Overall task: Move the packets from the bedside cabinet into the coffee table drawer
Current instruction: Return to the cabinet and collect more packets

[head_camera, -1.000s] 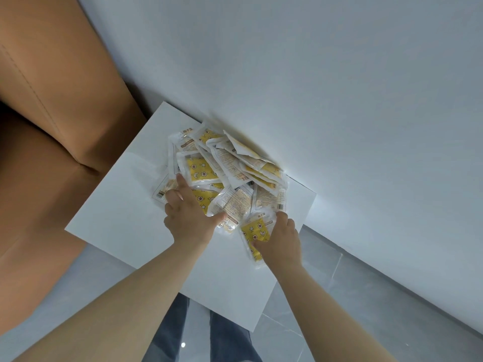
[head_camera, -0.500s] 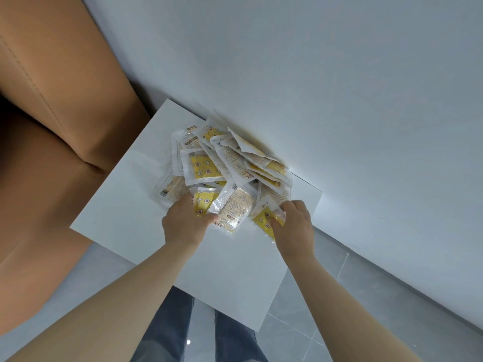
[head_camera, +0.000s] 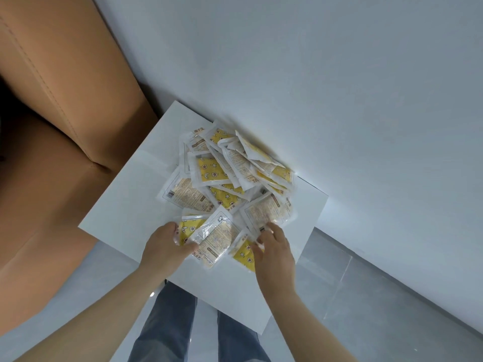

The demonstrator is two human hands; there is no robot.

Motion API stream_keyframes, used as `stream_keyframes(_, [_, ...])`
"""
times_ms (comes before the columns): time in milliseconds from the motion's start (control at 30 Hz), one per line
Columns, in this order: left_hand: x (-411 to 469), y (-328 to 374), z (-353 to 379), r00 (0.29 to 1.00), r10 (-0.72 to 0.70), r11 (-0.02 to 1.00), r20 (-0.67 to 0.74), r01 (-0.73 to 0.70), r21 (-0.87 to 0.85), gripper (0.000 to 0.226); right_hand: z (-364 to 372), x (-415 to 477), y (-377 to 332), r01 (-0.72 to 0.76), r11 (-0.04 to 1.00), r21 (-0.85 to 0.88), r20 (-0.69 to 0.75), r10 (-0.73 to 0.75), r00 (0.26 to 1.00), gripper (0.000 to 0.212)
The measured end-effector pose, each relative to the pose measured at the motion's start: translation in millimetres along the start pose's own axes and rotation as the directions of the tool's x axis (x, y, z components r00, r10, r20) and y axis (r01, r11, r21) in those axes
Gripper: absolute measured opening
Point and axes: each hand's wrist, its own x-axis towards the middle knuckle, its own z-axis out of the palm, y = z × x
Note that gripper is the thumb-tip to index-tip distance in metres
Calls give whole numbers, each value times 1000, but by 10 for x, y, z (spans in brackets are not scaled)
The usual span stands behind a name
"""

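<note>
Packets: the yellow-and-white plastic packets (head_camera: 227, 184) lie in one loose, overlapping heap on the white bedside cabinet (head_camera: 130, 205). The heap runs from mid-top to the far edge, where the back ones lean on the pale wall (head_camera: 313, 74).
Drawer: the coffee table drawer is out of view, so judge the task barely begun.
Left hand: your left hand (head_camera: 164, 248) is at the heap's near-left side, curled and gripping the nearest packets.
Right hand: your right hand (head_camera: 275, 253) is at the near-right side. Its fingers (head_camera: 273, 229) are bent with the tips on a white packet and the thumb on a yellow one. Whether it has a hold, you cannot tell.
Why both sides: flat, slick packets probably slide, and closing in from two sides should bunch them.
Risk: near packets may slip off the cabinet's near edge.
</note>
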Motion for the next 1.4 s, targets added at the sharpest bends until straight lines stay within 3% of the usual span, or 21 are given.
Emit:
stream_keyframes(167, [51, -14, 50, 999, -34, 999, 1, 34, 3, 70, -31, 163, 28, -1, 1000, 6, -90, 2, 996, 11])
stream_keyframes(267, [30, 50, 93, 995, -85, 995, -55, 88, 52, 83, -102, 424, 80, 45, 997, 56, -43, -42, 998, 11])
stream_keyframes(400, [15, 114, 146, 988, -102, 993, -113, 107, 43, 83, -210, 716, 106, 210, 974, -87, 63, -205, 977, 14])
stream_keyframes(500, [37, 152, 146, 986, -106, 991, -128, 115, 70, 79, -270, 827, 80, 222, 957, -186, 170, -192, 967, 14])
stream_keyframes(600, [47, 165, 135, 986, -106, 990, -127, 116, 75, 76, -250, 740, 28, 214, 952, -217, 186, -175, 967, 19])
stream_keyframes(700, [36, 161, 140, 986, -105, 992, -131, 114, 62, 72, -128, 520, -34, 153, 953, -263, 118, -126, 985, 38])
stream_keyframes(867, [27, 156, 146, 985, -99, 994, -138, 104, 30, 67, -31, 322, -109, -25, 972, -235, 76, 44, 996, 101])
stream_keyframes(933, [38, 163, 133, 988, -86, 996, -126, 88, 13, 62, -16, 348, -94, -20, 963, -269, 43, 33, 999, 114])
stream_keyframes(1033, [74, 152, 115, 996, -43, 998, -75, 40, -38, 56, -25, 449, -35, 73, 961, -267, 134, -38, 990, 123])
stream_keyframes(1167, [135, 187, 88, 1000, -6, 994, 20, 8, -112, 54, -63, 508, -60, 101, 958, -267, 130, -68, 989, 122])
stream_keyframes(1233, [146, 232, 94, 1000, 13, 992, 27, -9, -126, 54, -69, 496, -85, 41, 974, -223, 146, -8, 989, 115])
stream_keyframes(1400, [158, 290, 102, 999, 25, 990, 30, -20, -136, 42, -68, 467, -98, -54, 970, -236, 197, 102, 975, 69])
